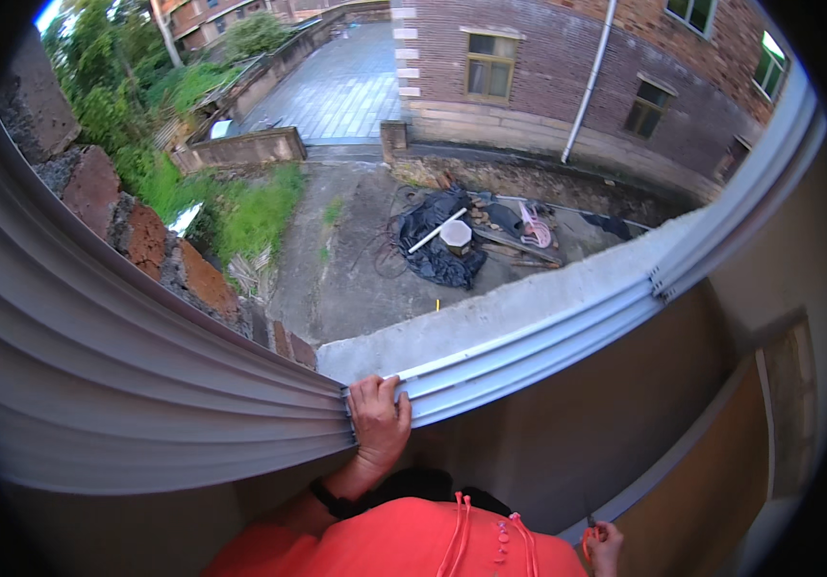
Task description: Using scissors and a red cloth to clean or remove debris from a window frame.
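A light metal window frame (529, 353) with raised tracks runs along a concrete sill and turns upward at the right corner. My left hand (379, 418) is closed over the frame's lower left corner, fingers curled across the tracks; a dark band is around that wrist. At the lower right, my right hand (604, 544) holds a tool with red handles (587, 541) and a dark pointed end, probably scissors. The tool stays low, apart from the frame. A grooved frame side (132, 360) fills the left of the view.
Rough broken brick (147, 238) edges the opening on the left, beside the concrete sill (485, 310). Outside, far below, lie a black plastic sheet (428, 234), a white pipe and boards. A brick building (543, 94) stands beyond. A brown panel (702, 447) is inside, lower right.
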{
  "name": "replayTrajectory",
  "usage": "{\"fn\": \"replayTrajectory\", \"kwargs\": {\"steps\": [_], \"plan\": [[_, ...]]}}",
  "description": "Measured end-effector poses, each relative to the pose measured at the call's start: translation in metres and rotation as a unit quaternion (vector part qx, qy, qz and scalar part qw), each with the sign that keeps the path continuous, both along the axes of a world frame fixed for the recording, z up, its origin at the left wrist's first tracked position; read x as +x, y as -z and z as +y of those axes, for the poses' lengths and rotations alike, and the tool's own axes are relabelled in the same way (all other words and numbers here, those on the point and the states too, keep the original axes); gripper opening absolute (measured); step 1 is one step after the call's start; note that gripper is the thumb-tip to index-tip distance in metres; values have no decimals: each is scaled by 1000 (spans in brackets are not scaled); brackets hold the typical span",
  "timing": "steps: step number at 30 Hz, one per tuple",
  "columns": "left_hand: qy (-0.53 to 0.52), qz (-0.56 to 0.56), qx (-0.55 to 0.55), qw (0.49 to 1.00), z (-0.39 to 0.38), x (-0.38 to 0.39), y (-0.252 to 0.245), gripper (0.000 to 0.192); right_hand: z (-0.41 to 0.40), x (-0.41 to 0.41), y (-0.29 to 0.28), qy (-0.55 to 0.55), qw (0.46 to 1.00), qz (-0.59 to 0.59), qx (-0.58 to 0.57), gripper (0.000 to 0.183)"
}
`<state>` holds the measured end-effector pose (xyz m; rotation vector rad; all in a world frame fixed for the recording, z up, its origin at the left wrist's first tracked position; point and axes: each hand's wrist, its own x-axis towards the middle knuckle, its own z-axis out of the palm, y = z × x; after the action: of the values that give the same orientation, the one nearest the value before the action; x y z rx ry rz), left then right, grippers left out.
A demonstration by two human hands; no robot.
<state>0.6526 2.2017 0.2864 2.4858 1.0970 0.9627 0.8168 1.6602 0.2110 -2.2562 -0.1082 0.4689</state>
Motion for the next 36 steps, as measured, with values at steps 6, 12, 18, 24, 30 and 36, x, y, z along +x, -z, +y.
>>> {"fn": "replayTrajectory", "kwargs": {"steps": [6, 12, 18, 24, 30, 36], "plan": [[76, -5, 68, 995, 23, 2, 10, 25, -12, -105, 37, 22, 987, 157, -27, 11], [49, 86, 122, 988, 61, -4, 27, 31, -64, -216, 24, 104, 965, 120, -208, 35], [-24, 188, 152, 970, 56, 23, 34, 38, -169, -460, 55, 424, 853, 294, -81, 38], [-4, 225, 203, 953, 79, 30, 44, 36, -152, -607, 28, 656, 661, 363, 32, 30], [4, 400, 377, 835, 141, 36, 58, 22, -199, -689, 136, 749, 603, 255, 99, 36], [80, 270, 315, 906, 46, 66, 61, 18, -285, -570, 45, 782, 589, 191, 74, 36]]}}
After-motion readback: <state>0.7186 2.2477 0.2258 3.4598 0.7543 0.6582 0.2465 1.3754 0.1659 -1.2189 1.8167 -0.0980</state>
